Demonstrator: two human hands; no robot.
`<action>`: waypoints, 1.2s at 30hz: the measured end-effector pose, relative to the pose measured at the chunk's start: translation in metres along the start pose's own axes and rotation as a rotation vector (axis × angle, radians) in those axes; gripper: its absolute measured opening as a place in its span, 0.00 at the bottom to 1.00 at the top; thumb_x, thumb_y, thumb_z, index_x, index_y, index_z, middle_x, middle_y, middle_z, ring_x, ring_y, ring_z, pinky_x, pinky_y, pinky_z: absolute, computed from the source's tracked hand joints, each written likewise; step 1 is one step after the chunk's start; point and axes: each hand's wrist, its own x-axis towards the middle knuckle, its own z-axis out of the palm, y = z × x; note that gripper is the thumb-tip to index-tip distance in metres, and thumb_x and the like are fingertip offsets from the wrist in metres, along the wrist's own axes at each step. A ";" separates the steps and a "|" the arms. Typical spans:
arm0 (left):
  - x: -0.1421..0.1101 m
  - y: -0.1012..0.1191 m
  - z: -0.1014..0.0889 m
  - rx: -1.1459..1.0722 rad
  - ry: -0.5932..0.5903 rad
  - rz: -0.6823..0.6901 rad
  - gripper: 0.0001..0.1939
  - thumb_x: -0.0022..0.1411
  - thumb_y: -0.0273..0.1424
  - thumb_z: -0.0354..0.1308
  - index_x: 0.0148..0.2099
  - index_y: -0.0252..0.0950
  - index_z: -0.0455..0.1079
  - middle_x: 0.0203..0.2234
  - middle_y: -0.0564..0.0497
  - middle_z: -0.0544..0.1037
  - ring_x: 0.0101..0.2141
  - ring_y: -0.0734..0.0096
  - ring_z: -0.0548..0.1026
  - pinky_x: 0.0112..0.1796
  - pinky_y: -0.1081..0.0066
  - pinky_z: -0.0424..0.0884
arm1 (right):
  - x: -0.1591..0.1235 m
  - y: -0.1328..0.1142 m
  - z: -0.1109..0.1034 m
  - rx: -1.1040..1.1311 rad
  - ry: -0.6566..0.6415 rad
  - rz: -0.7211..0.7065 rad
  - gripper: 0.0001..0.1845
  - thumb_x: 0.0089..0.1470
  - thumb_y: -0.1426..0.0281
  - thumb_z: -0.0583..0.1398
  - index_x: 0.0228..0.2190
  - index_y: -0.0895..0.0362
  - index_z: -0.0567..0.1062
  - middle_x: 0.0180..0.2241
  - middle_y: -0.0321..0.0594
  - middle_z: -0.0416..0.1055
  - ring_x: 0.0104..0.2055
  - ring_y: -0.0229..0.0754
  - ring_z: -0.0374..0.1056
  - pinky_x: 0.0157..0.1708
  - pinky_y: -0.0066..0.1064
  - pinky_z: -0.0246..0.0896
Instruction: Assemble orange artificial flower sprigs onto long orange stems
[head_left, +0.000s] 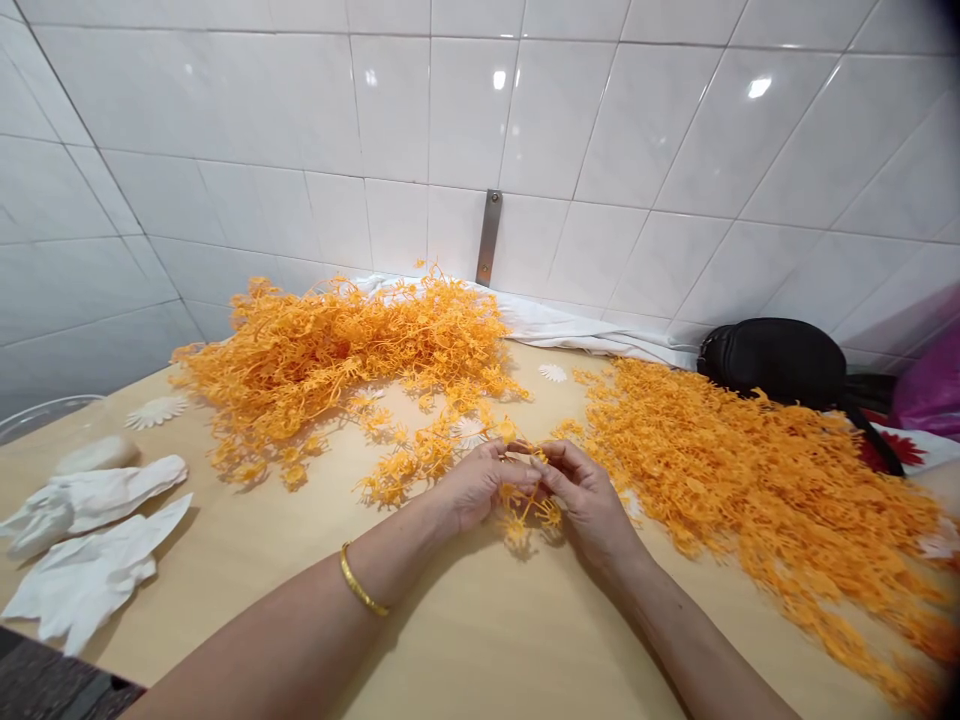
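My left hand (484,485) and my right hand (589,495) meet over the middle of the table, fingers closed together on one orange plastic flower sprig (517,525). Its small spiky blossoms hang below my fingers, and part of its stem is hidden by them. Just beyond my left hand, loose orange sprigs (420,455) trail from a tall tangled heap of orange sprigs (337,350). Past my right hand spreads a second, flatter pile of orange pieces (750,480). A white petal disc (469,432) lies behind my left hand.
Crumpled white gloves (97,500) and a pale oval object (97,455) lie at the table's left. White petal discs (156,411) are scattered about. A black pouch (772,360) sits behind the right pile. White cloth (570,325) runs along the tiled wall (390,110), which carries a metal strip (489,238).
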 end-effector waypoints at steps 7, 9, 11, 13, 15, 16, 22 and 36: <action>-0.001 0.004 0.006 0.074 0.205 -0.034 0.14 0.37 0.16 0.54 0.31 0.33 0.66 0.17 0.55 0.69 0.18 0.79 0.65 0.21 0.77 0.58 | 0.002 -0.002 -0.007 0.040 0.001 0.111 0.13 0.41 0.63 0.62 0.20 0.58 0.66 0.20 0.32 0.63 0.23 0.32 0.59 0.24 0.25 0.54; 0.001 0.005 0.005 0.078 0.263 -0.014 0.15 0.38 0.16 0.53 0.32 0.33 0.66 0.15 0.55 0.67 0.17 0.80 0.64 0.21 0.76 0.58 | 0.002 -0.003 -0.010 0.082 0.014 0.167 0.15 0.41 0.62 0.62 0.18 0.58 0.64 0.18 0.32 0.62 0.22 0.32 0.59 0.22 0.25 0.52; 0.003 0.004 0.002 0.082 0.291 0.002 0.15 0.38 0.16 0.54 0.32 0.33 0.65 0.15 0.56 0.67 0.16 0.81 0.63 0.21 0.76 0.58 | 0.002 -0.004 -0.011 0.093 0.028 0.177 0.15 0.42 0.61 0.61 0.18 0.58 0.63 0.18 0.32 0.62 0.22 0.33 0.59 0.21 0.25 0.52; 0.004 0.002 0.000 0.086 0.272 0.013 0.15 0.37 0.18 0.56 0.32 0.33 0.65 0.16 0.56 0.67 0.16 0.80 0.63 0.21 0.76 0.58 | 0.002 -0.005 -0.010 0.057 0.059 0.135 0.14 0.42 0.60 0.60 0.21 0.57 0.65 0.20 0.33 0.63 0.22 0.33 0.60 0.22 0.26 0.53; 0.004 0.001 0.000 0.111 0.216 0.024 0.14 0.38 0.19 0.56 0.32 0.33 0.64 0.16 0.56 0.66 0.16 0.79 0.63 0.21 0.75 0.59 | 0.001 -0.005 -0.008 -0.018 0.071 0.088 0.13 0.42 0.60 0.61 0.25 0.56 0.66 0.24 0.33 0.64 0.24 0.33 0.60 0.23 0.26 0.55; 0.003 0.000 0.001 0.131 0.180 0.030 0.13 0.38 0.19 0.57 0.31 0.33 0.64 0.15 0.56 0.66 0.16 0.79 0.63 0.20 0.75 0.59 | 0.001 -0.005 -0.007 -0.067 0.059 0.062 0.13 0.42 0.60 0.61 0.27 0.56 0.67 0.25 0.33 0.64 0.25 0.33 0.60 0.24 0.26 0.56; 0.000 -0.001 0.007 0.274 0.091 0.021 0.07 0.40 0.20 0.55 0.27 0.30 0.68 0.17 0.53 0.68 0.15 0.83 0.61 0.20 0.77 0.55 | 0.002 0.002 -0.007 -0.121 0.029 0.014 0.11 0.43 0.63 0.61 0.25 0.57 0.66 0.22 0.31 0.61 0.24 0.32 0.58 0.25 0.25 0.55; 0.002 -0.001 -0.003 0.131 0.089 0.045 0.07 0.43 0.26 0.60 0.23 0.32 0.63 0.15 0.53 0.67 0.18 0.79 0.64 0.22 0.75 0.60 | 0.004 -0.003 -0.009 -0.111 0.110 0.034 0.13 0.43 0.63 0.61 0.21 0.56 0.63 0.16 0.28 0.58 0.18 0.30 0.54 0.18 0.23 0.46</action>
